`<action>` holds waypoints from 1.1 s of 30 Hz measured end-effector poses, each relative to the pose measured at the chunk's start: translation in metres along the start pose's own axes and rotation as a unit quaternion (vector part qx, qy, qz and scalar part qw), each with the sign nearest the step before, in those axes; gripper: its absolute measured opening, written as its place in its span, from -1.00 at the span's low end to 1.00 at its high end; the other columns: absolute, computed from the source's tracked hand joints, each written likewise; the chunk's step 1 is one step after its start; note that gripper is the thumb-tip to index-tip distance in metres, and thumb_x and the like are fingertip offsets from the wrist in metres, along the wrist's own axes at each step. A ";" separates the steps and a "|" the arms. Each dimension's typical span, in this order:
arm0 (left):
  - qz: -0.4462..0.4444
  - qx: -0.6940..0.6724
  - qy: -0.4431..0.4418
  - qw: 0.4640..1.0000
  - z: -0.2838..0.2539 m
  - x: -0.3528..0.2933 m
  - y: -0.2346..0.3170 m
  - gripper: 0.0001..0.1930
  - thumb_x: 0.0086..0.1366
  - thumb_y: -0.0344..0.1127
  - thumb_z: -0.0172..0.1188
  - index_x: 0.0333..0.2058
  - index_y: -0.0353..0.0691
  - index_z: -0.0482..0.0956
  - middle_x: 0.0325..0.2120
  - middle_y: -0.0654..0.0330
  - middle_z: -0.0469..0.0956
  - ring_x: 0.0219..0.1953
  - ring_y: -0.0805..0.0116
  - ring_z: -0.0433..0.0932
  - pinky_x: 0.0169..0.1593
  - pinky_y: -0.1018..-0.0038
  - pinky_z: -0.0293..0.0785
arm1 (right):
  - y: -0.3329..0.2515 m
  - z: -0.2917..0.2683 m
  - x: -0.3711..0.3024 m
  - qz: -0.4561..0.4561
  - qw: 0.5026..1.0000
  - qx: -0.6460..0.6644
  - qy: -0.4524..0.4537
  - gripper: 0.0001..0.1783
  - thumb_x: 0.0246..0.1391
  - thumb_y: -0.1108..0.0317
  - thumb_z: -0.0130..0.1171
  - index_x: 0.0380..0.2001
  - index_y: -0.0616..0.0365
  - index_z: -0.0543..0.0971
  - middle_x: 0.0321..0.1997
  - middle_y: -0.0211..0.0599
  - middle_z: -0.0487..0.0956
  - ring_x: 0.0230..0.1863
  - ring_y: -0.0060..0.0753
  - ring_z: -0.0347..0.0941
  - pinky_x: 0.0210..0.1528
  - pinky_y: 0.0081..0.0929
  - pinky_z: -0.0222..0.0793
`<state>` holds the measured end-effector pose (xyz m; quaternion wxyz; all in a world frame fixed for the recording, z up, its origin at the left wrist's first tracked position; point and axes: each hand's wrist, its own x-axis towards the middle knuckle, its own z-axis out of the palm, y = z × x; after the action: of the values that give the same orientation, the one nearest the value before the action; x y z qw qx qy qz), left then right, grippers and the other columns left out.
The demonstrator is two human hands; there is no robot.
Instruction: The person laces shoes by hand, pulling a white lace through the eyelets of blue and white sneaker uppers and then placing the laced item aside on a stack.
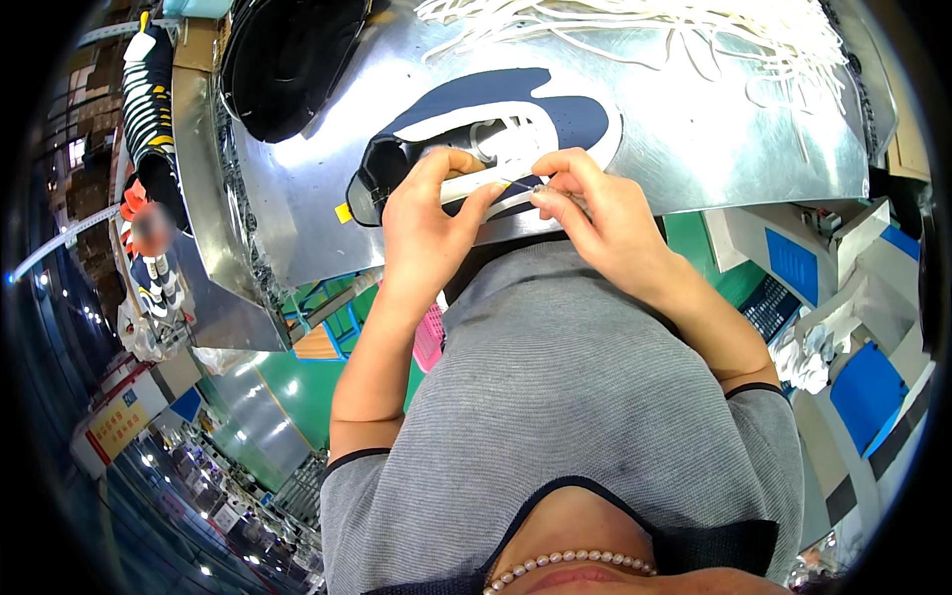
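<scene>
A navy and white sneaker (577, 121) lies on its side on the metal table, its toe to the right and its dark heel opening to the left. My left hand (426, 220) pinches the white edge of the sneaker near its lacing area, thumb below and index finger above. Close beside it, my right hand (617, 210) is closed in a pinch on a thin, dark, needle-like tool (520, 184). The tool's tip points left, toward my left thumb and the white edge; my fingers hide where exactly it meets the sneaker.
White shoelaces (684, 22) lie heaped at the table's far right. A black bin (283, 74) stands at the far left. A small yellow tag (344, 213) is by the heel. More shoes (149, 119) line the left side; blue-and-white bins (793, 266) stand at right.
</scene>
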<state>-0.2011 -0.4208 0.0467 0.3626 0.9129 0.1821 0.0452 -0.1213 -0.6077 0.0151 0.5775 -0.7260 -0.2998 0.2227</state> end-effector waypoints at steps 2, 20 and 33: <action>0.004 0.025 -0.020 0.999 -0.001 0.000 0.000 -0.73 0.16 -0.36 0.44 -0.26 -0.31 0.55 -0.41 0.16 0.66 -0.36 0.46 0.62 -0.24 0.52 0.52 | 0.000 0.002 -0.002 0.016 1.000 -0.005 -0.010 -0.78 0.26 0.29 0.15 -0.11 0.12 0.42 -0.45 -0.20 0.62 -0.42 -0.12 0.59 -0.38 -0.28 0.41; 0.297 0.079 0.118 0.944 0.020 -0.006 -0.026 -0.59 0.06 -0.50 0.46 -0.16 -0.25 0.44 -0.39 0.13 0.60 -0.55 0.15 0.46 -0.44 0.35 0.36 | -0.009 -0.003 0.010 0.038 0.979 -0.192 -0.048 -0.68 0.16 0.23 0.23 -0.16 0.13 0.38 -0.52 -0.18 0.60 -0.46 -0.05 0.60 -0.42 -0.18 0.45; 0.295 0.095 0.060 0.949 0.005 -0.011 -0.030 -0.62 0.06 -0.43 0.46 -0.18 -0.23 0.49 -0.40 0.19 0.63 -0.51 0.17 0.50 -0.43 0.35 0.34 | -0.027 -0.014 0.064 -0.025 0.949 -0.226 -0.220 -0.81 0.15 0.33 0.21 -0.18 0.14 0.59 -0.41 -0.14 0.65 -0.38 -0.07 0.59 -0.34 -0.31 0.45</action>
<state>-0.2196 -0.4082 0.0228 0.2326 0.9517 -0.0709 0.1873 -0.0704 -0.5691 0.0458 0.3237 -0.7627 -0.4797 0.2888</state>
